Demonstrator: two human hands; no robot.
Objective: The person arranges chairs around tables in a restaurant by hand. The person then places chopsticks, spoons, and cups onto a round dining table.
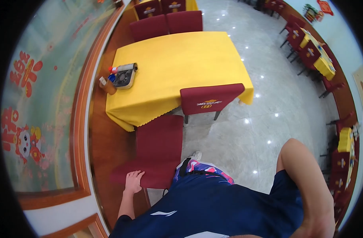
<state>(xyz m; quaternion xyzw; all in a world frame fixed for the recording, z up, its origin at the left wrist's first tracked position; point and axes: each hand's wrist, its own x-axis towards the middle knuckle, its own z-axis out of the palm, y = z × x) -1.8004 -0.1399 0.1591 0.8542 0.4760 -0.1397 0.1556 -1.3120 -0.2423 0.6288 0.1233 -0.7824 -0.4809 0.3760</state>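
Clock from view centre | left hand [134, 181]: 7 o'clock, unclamped, fingers slightly apart, laid on maroon chair [159, 152] | right hand: out of frame, state cannot be told | yellow-clothed bench [181, 59]: 12 o'clock | portable gas stove [125, 78]: 10 o'clock, on bench | logo-backed chair [211, 104]: 2 o'clock, beside bench
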